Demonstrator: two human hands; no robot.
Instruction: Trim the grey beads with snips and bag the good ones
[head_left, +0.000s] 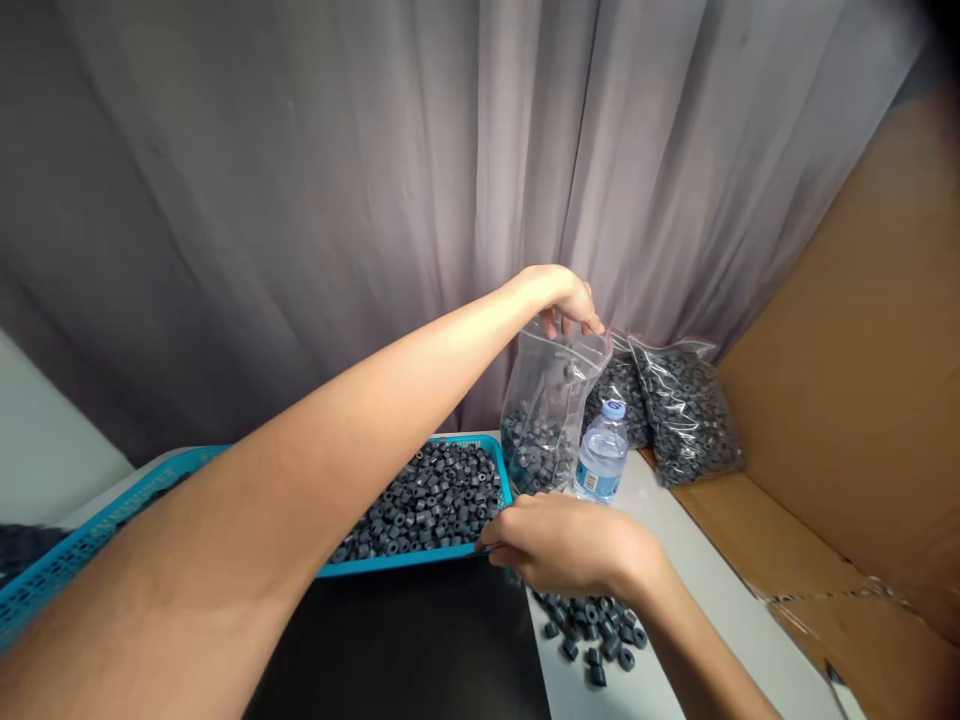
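My left hand point(566, 303) reaches across to the top of a clear zip bag point(551, 385), its fingers curled over the bag's upper edge. The bag stands upright, partly filled with small dark grey plastic tubes point(536, 445). My right hand point(559, 540) is closed at the near right corner of a blue basket point(405, 562), with the fingertips on its rim. Many of the same short tubes point(435, 500) fill the basket. My left forearm hides the basket's middle.
A water bottle point(602, 455) stands just right of the bag. Behind it lean filled zip bags point(686, 410). Loose tubes point(600, 635) lie on the white table point(570, 690) beside a black surface point(420, 650). A cardboard box point(847, 400) borders the right; a grey curtain point(337, 200) hangs behind.
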